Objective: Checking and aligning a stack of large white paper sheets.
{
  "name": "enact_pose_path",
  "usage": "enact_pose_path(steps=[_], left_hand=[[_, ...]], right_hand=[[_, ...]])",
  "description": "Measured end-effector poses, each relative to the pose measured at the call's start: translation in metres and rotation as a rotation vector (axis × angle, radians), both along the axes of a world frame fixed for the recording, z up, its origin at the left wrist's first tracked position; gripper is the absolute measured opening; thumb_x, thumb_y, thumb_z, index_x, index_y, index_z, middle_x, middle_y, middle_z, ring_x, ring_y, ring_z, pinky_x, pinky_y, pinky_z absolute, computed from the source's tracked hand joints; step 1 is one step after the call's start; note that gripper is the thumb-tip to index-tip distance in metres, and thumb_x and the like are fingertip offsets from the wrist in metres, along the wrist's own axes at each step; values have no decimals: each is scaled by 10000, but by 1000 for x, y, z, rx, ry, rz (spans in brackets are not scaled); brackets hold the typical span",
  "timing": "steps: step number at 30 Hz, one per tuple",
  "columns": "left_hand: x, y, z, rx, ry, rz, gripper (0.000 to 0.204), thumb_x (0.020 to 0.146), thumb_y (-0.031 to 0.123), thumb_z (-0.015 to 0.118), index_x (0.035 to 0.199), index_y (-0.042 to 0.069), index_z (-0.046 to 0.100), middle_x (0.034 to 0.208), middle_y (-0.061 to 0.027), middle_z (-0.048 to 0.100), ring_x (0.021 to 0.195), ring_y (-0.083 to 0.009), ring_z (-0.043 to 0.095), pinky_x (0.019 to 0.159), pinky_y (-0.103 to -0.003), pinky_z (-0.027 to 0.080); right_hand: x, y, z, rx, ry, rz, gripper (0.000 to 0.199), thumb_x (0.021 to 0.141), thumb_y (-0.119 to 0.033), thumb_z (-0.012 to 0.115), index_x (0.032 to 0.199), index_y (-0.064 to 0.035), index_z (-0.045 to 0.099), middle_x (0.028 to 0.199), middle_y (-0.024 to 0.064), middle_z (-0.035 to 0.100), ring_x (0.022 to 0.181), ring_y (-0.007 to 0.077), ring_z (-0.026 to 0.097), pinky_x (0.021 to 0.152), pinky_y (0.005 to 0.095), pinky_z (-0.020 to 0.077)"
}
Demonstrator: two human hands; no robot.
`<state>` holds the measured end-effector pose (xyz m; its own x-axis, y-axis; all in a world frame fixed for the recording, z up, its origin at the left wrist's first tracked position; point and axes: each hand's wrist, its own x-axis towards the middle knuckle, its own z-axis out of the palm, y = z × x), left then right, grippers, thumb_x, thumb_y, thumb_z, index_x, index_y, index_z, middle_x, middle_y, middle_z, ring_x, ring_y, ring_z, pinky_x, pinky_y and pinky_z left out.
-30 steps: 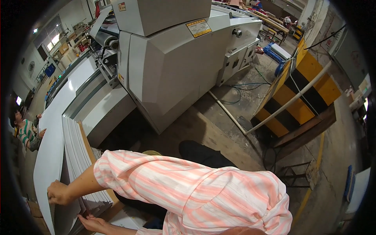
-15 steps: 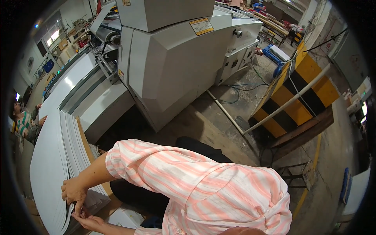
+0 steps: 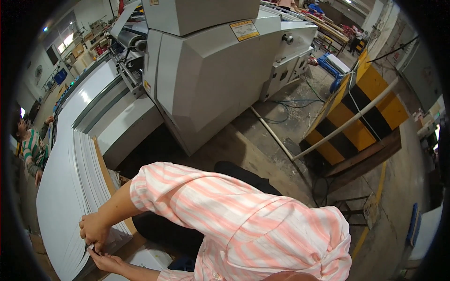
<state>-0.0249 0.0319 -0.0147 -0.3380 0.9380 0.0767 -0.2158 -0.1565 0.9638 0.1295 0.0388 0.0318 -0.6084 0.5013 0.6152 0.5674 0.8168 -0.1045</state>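
Note:
A tall stack of large white paper sheets [image 3: 58, 187] lies at the left, its near-side edges fanned into separate layers. Over the edge of the stack, my right hand [image 3: 96, 228] is closed with curled fingers, gripping sheets. Just below it my left hand [image 3: 108, 262] is turned palm up, its fingertips closed at the sheet edge and almost meeting the right hand's fingers. A small pale bit shows between the two hands; I cannot make out whether it is a sheet corner. My right arm, in a pink and white striped sleeve, reaches across the view.
A big grey machine [image 3: 225, 89] stands ahead, with rollers [image 3: 131, 40] at its left side. Beyond the stack is a person in a striped top [image 3: 33, 147]. At the right are a black and yellow striped block [image 3: 361, 117], a pale pole [image 3: 347, 119] and a stool [image 3: 368, 210].
My hands have shifted slightly right, and the fingers of both have drawn closer together at the sheet edge. The person at the left has lowered one arm beside the stack.

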Motion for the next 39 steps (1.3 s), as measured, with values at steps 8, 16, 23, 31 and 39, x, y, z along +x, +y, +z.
enact_pose_path(steps=[8,16,23,31,39], left_hand=[[1,8,-4,-40,197,12,397,858,245,567,1111,-60,554,995,-164,583,767,-199,567,668,-278,476],[9,20,2,29,211,157,376,859,200,545,1091,-95,545,1082,-202,564,874,-296,603,711,-342,509],[2,30,1,81,373,177,372,856,218,539,1035,-108,549,1011,-214,566,836,-300,571,708,-360,483],[-39,49,24,120,602,234,384,851,242,532,959,-126,554,916,-229,569,786,-306,528,704,-384,449],[-80,73,-5,103,696,281,413,847,265,525,884,-145,559,820,-244,572,736,-312,485,699,-408,415]], right_hand=[[75,-93,-31,55,310,-11,233,743,-307,614,838,-106,685,1085,134,535,985,294,482,828,384,373],[187,-237,-117,-249,839,-434,208,800,-215,540,857,-47,648,987,133,581,943,290,547,790,384,436],[242,-302,-220,-619,1299,-825,241,801,-228,546,836,-13,649,782,122,635,732,250,605,672,351,465],[287,-308,-263,-783,1282,-962,231,820,-196,534,914,-14,639,905,99,617,857,245,570,761,351,441],[351,-354,-291,-1146,327,-1566,419,768,-282,560,1123,-59,560,1260,180,413,1198,371,309,945,542,248]])
